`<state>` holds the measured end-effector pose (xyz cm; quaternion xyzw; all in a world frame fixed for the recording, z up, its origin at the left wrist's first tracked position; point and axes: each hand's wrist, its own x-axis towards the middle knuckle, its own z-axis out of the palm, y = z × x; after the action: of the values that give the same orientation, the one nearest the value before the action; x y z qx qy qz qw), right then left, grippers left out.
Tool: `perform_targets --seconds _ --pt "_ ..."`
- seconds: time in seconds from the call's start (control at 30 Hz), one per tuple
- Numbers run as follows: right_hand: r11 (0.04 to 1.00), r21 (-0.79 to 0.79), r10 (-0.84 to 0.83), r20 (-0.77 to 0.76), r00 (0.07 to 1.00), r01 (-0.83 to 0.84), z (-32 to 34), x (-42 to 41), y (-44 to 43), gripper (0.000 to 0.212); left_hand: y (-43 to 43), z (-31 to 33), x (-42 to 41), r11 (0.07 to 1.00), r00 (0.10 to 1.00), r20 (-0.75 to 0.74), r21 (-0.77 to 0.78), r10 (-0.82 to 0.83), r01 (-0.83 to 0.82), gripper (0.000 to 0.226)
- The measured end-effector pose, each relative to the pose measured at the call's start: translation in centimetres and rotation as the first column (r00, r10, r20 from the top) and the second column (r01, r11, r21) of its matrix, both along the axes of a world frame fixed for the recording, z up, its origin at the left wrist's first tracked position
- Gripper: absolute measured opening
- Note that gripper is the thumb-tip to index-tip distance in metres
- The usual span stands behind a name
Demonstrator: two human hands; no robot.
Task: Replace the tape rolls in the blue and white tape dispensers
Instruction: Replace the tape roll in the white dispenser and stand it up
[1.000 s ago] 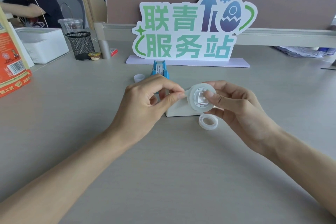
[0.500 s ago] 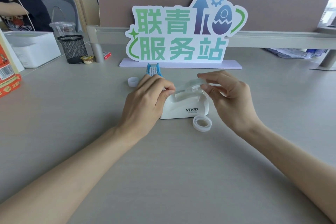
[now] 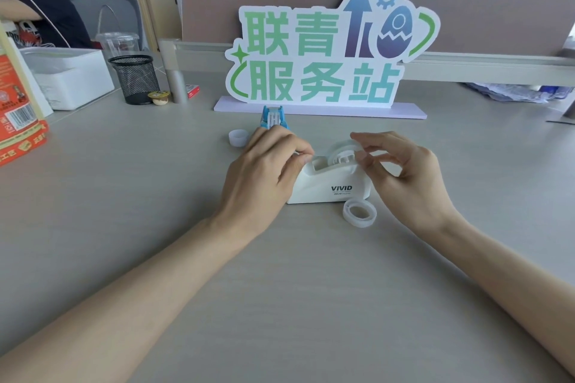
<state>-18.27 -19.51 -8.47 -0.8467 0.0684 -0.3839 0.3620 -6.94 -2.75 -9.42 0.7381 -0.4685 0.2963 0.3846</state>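
The white tape dispenser (image 3: 329, 186), marked VIVID, stands on the grey table in the middle. A clear tape roll on its white hub (image 3: 340, 154) sits in the dispenser's cradle. My left hand (image 3: 267, 174) is at the dispenser's left end, its thumb and fingers pinched together on the tape's loose end. My right hand (image 3: 404, 174) hovers beside the roll with its fingers spread and holds nothing. Another clear tape roll (image 3: 359, 212) lies flat in front of the dispenser. The blue tape dispenser (image 3: 273, 116) stands behind my left hand, partly hidden. A small white core (image 3: 238, 137) lies left of it.
A big green-lettered sign (image 3: 320, 56) stands behind the dispensers. At the back left are a black mesh pen cup (image 3: 135, 79), a white box (image 3: 71, 78), a small sauce cup (image 3: 158, 98) and an orange carton (image 3: 18, 121). A person sits at the far left.
My right hand lowered the roll on its hub into the white dispenser and let go, its fingers now spread. My left hand followed down to the dispenser's left end.
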Motion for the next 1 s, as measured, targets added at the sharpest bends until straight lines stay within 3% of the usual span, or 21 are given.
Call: perform_targets --seconds 0.27,0.87,1.0 --pt "1.000 -0.001 0.009 -0.064 0.998 -0.009 0.1 -0.5 0.2 0.030 -0.1 0.1 -0.1 0.997 0.974 -0.216 -0.013 -0.074 0.073 0.007" --pt "0.980 -0.197 -0.022 0.017 1.000 0.025 -0.8 -0.6 1.1 0.031 0.0 0.0 0.2 0.989 0.947 -0.291 -0.100 -0.138 0.113 0.006" --pt "0.973 -0.229 -0.026 0.033 0.999 0.033 -0.8 -0.8 1.2 0.040 0.1 0.1 0.7 0.985 0.938 -0.309 -0.118 -0.159 0.128 0.007"
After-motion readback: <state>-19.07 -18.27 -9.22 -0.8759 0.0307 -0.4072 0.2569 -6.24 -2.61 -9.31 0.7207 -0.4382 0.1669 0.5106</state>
